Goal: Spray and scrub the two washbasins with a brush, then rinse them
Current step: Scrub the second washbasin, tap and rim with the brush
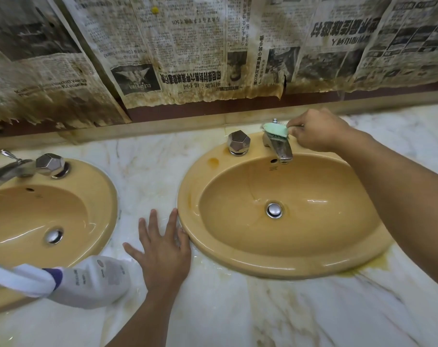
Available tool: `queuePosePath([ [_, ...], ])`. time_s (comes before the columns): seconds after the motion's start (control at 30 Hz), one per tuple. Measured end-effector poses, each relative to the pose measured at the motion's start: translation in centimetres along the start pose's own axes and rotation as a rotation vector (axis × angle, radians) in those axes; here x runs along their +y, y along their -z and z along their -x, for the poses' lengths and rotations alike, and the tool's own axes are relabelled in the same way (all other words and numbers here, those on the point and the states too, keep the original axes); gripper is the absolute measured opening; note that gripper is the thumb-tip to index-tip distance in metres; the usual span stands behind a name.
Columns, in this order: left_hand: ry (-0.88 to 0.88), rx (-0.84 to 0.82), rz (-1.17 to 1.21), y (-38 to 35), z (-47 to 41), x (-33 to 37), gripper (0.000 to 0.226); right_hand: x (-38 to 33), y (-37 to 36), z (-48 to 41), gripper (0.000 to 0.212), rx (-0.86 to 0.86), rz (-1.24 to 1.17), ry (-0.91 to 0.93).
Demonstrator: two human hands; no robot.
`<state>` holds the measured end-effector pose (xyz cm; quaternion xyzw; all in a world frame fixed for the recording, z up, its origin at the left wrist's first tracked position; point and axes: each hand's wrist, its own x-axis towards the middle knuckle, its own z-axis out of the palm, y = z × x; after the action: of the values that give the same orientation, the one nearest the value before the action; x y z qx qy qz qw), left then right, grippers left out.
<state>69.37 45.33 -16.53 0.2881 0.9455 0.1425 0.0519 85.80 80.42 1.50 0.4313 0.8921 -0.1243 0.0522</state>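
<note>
Marble counter (238,309) is carrying two tan basins under stained newspaper (187,58).

- Right basin (238,196): bowl is looking wet, so spraying is probably done; an orange stain (214,161) is showing on the rim.
- Left basin (37,214): progress is unclear.
- Rinsing seems to be pending for both.
- Right hand (318,132): reaching far across, fingers curling round the brush (275,129) and pressing it on the tap (280,149).
- Left hand (165,251): lying flat and spread on the counter between the basins, touching the right rim and holding nothing.
- Spray bottle (95,279): sitting beside the left hand.
</note>
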Motion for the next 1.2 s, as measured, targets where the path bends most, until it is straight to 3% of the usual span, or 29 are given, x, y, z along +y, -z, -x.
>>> queuePosePath([
  [0.2, -0.001, -0.002, -0.012, -0.1, -0.1, 0.0, 0.051, -0.2, 1.0, 3.5, 0.027, -0.04, -0.026, 0.061],
  [0.37, 0.007, -0.006, -0.008, -0.2, -0.1, -0.1, 0.052, -4.3, -1.8, 8.7, 0.028, 0.099, -0.166, 0.08],
  [0.5, 0.012, -0.015, -0.003, -0.1, -0.2, -0.1, 0.051, -8.0, -6.9, 5.8, 0.027, 0.093, -0.236, 0.12],
  [0.7, 0.013, -0.011, 0.012, 0.0, -0.2, -0.1, 0.051, -10.3, -12.0, 0.2, 0.027, 0.089, -0.255, -0.057],
  [0.87, 0.006, -0.009, -0.004, -0.1, -0.3, -0.2, 0.054, -13.8, -13.3, 3.2, 0.026, -0.018, -0.177, 0.177],
  [1.03, 0.015, -0.007, -0.008, 0.0, -0.2, 0.0, 0.053, -12.6, -12.3, 1.7, 0.03, 0.083, -0.109, -0.005],
  [1.2, 0.012, -0.006, -0.01, -0.2, -0.2, -0.2, 0.054, -14.1, -11.4, -2.9, 0.032, 0.071, -0.185, -0.039],
])
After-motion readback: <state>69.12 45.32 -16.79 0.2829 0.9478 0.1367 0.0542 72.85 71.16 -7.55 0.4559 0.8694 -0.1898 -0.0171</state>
